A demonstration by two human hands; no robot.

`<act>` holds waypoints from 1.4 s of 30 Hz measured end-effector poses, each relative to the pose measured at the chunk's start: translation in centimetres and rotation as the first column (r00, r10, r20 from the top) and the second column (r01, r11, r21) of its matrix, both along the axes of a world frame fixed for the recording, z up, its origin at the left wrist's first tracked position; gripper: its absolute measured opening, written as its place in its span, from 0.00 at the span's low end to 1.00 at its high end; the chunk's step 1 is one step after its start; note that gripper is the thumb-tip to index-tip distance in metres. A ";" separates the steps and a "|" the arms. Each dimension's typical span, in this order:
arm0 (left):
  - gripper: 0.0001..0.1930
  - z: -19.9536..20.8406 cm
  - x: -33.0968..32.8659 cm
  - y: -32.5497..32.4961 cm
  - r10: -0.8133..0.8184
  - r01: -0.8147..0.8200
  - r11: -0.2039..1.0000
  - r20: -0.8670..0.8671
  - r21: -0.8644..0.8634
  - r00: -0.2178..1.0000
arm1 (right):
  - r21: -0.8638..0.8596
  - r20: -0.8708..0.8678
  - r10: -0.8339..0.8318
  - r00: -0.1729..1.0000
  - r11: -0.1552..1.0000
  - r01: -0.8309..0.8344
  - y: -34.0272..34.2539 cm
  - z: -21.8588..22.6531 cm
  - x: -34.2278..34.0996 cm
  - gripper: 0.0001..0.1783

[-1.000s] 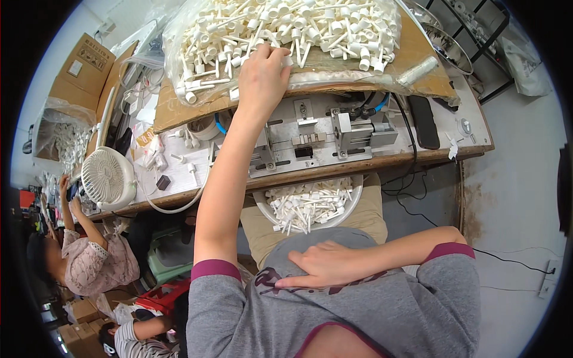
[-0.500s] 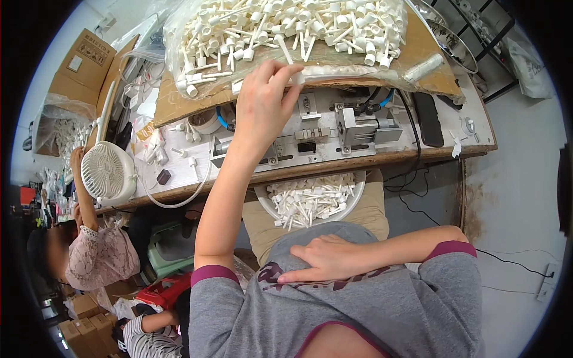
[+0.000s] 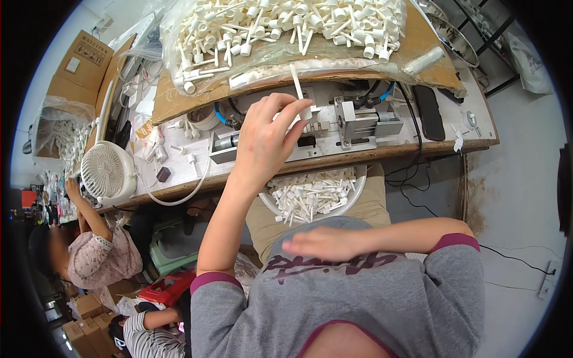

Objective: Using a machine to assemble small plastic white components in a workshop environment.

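A white plastic scoop (image 3: 297, 83) is pinched by its cup end between the thumb and fingertips of my left hand (image 3: 267, 134), its handle pointing up and away. The hand is over a small metal clamping fixture (image 3: 310, 126) on the bench and hides part of it. In front of my shirt is my right hand (image 3: 325, 243), somewhat blurred, with its fingers stretched out and nothing seen in them. At the far side a large heap of similar white scoops (image 3: 286, 24) lies on clear plastic over cardboard. More scoops (image 3: 313, 197) fill a white basin (image 3: 360, 194) at my lap.
Metal cylinders (image 3: 358, 122) with blue hoses flank the fixture. A black phone (image 3: 428, 113) lies on the right of the bench (image 3: 239, 173). To the left stand a white fan (image 3: 107, 172) and a cardboard box (image 3: 77, 68). Two other people are at work on the left.
My left hand has drawn back from the heap's edge toward the fixture with the scoop. My right hand has lifted slightly and moved across my shirt.
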State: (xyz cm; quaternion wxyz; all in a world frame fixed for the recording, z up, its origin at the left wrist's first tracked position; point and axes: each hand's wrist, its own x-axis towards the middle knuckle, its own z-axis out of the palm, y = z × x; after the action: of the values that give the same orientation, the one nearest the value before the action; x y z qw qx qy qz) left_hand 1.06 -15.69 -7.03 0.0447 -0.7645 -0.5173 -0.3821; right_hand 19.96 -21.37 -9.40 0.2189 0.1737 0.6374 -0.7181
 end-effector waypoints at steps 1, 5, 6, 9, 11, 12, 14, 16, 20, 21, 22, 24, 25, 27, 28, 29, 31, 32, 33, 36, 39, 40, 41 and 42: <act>0.18 0.1 0.0 -0.2 -0.004 0.004 1.000 0.003 -0.004 1.000 | -0.109 -0.040 -0.130 0.991 0.986 0.125 -0.1 -3.7 0.3 0.36; 0.19 -0.5 0.1 -0.7 -0.024 0.024 1.000 0.023 -0.014 0.999 | -0.330 -0.141 0.148 0.979 0.925 -0.187 4.0 -6.5 0.9 0.14; 0.19 -0.5 0.2 -0.7 -0.028 0.028 1.000 0.020 -0.014 0.999 | -0.298 -0.230 0.124 0.965 0.935 -0.191 3.7 -6.8 0.9 0.12; 0.19 -0.6 0.2 -0.8 -0.033 0.034 0.999 0.023 -0.021 0.999 | -0.122 -0.435 0.124 0.892 0.973 -0.195 2.1 -7.2 0.3 0.09; 0.19 -0.7 0.2 -0.9 -0.037 0.038 0.999 0.029 -0.027 0.999 | 0.111 -0.494 0.211 0.843 0.977 -0.179 1.4 -6.3 0.0 0.07; 0.19 -0.7 0.3 -0.9 -0.038 0.039 0.999 0.026 -0.025 0.999 | 0.175 -0.524 0.234 0.819 0.971 -0.166 1.2 -6.5 -0.3 0.06; 0.18 -0.8 0.6 -0.9 -0.043 0.044 0.999 0.024 -0.020 0.999 | 0.297 -0.571 0.284 0.770 0.946 -0.129 0.6 -7.5 -0.7 0.06; 0.18 -1.0 0.8 -0.7 -0.048 0.048 0.999 0.013 -0.022 0.999 | 0.247 -0.608 0.188 0.771 0.968 -0.042 -0.2 -7.8 -1.1 0.10; 0.18 -1.0 0.7 -0.9 -0.062 0.062 0.998 -0.014 -0.013 0.998 | 0.078 -0.515 0.242 0.823 0.969 -0.236 2.5 -6.9 -1.1 0.09; 0.18 -1.0 0.7 -1.0 -0.064 0.064 0.998 -0.013 -0.013 0.998 | 0.002 -0.537 0.197 0.820 0.973 -0.232 2.9 -6.9 -0.5 0.10; 0.18 -1.0 0.6 -1.0 -0.063 0.063 0.998 -0.012 -0.012 0.998 | -0.073 -0.556 0.154 0.817 0.970 -0.233 3.0 -6.9 -0.3 0.11; 0.18 -0.9 0.6 -1.2 -0.069 0.068 0.997 -0.006 -0.023 0.998 | 0.075 -0.616 0.184 0.766 0.982 -0.175 2.1 -6.9 -0.2 0.09; 0.18 -1.1 0.6 -1.4 -0.072 0.072 0.997 0.000 -0.036 0.997 | 0.147 -0.642 0.206 0.739 0.978 -0.145 1.6 -6.8 -0.3 0.09; 0.18 -1.2 0.8 -1.4 -0.083 0.084 0.996 0.012 -0.035 0.996 | 0.272 -0.662 0.240 0.710 0.960 -0.070 1.4 -6.4 -0.3 0.10; 0.18 -1.2 0.9 -1.3 -0.089 0.090 0.996 0.017 -0.028 0.996 | 0.249 -0.653 0.200 0.730 0.968 -0.043 1.0 -6.6 -0.3 0.08; 0.18 -1.2 1.0 -1.3 -0.096 0.096 0.995 0.021 -0.020 0.995 | 0.226 -0.643 0.160 0.749 0.974 -0.014 0.4 -6.8 -0.3 0.07; 0.18 -1.2 1.1 -1.4 -0.099 0.099 0.995 0.017 -0.023 0.995 | 0.266 -0.665 0.142 0.734 0.962 0.054 -0.1 -7.3 -0.4 0.07; 0.18 -1.2 1.2 -1.3 -0.103 0.104 0.994 0.015 -0.022 0.995 | 0.325 -0.694 0.168 0.700 0.941 0.097 -0.2 -7.4 -0.6 0.07; 0.18 -1.2 1.2 -1.3 -0.100 0.100 0.995 0.013 -0.017 0.995 | 0.380 -0.720 0.197 0.665 0.914 0.141 -0.2 -7.4 -0.7 0.08; 0.18 -1.1 1.0 -1.4 -0.077 0.077 0.997 0.009 -0.010 0.997 | 0.262 -0.556 0.316 0.769 0.944 -0.199 2.1 -6.8 -1.5 0.11; 0.18 -1.1 0.8 -1.8 -0.068 0.068 0.997 0.004 -0.028 0.998 | 0.134 -0.568 0.307 0.763 0.950 -0.282 2.9 -7.1 -0.9 0.08; 0.18 -1.1 0.8 -1.8 -0.070 0.070 0.997 0.004 -0.026 0.998 | 0.131 -0.588 0.311 0.746 0.947 -0.292 2.9 -7.3 -0.9 0.09; 0.18 -1.1 0.7 -1.8 -0.071 0.071 0.997 0.003 -0.024 0.997 | 0.147 -0.625 0.260 0.736 0.965 -0.216 2.1 -7.3 -0.8 0.07; 0.18 -1.2 0.6 -1.7 -0.077 0.077 0.997 0.008 -0.025 0.997 | 0.184 -0.647 0.248 0.721 0.968 -0.168 1.5 -7.3 -0.9 0.07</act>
State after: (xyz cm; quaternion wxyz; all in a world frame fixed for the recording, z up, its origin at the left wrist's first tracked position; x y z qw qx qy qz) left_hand 1.70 -17.43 -8.19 0.0185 -0.7830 -0.4926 -0.3795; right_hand 19.10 -19.83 -16.69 0.0465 -0.1544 0.7279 -0.6664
